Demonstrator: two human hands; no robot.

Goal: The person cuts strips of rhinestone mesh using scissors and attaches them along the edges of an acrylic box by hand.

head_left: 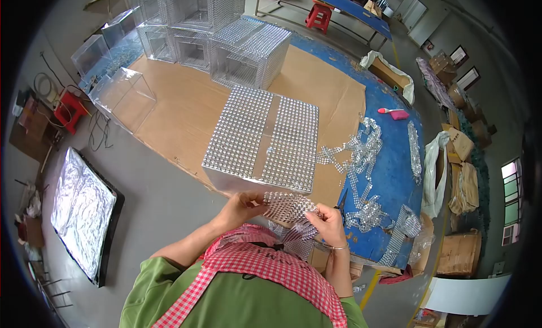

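A strip of silver bead mesh [288, 208] is stretched between my two hands, close to my apron, and its lower part hangs down. My left hand [244, 209] pinches the strip's left end. The right end is gripped by my right hand [326, 222], thumb on top. Just beyond the hands, a box [237, 130] stands on the brown cardboard, its top covered with rows of silver beads and a bare band running across the middle. Loose bead strips [361, 153] lie tangled on the blue tabletop to the right.
Bead-covered clear boxes [251, 48] are stacked at the back, with a plain clear box [125, 99] to the left. Dark scissors [342, 199] lie near my right hand. A pink brush [398, 114] and a white-lined carton [389, 74] are farther right.
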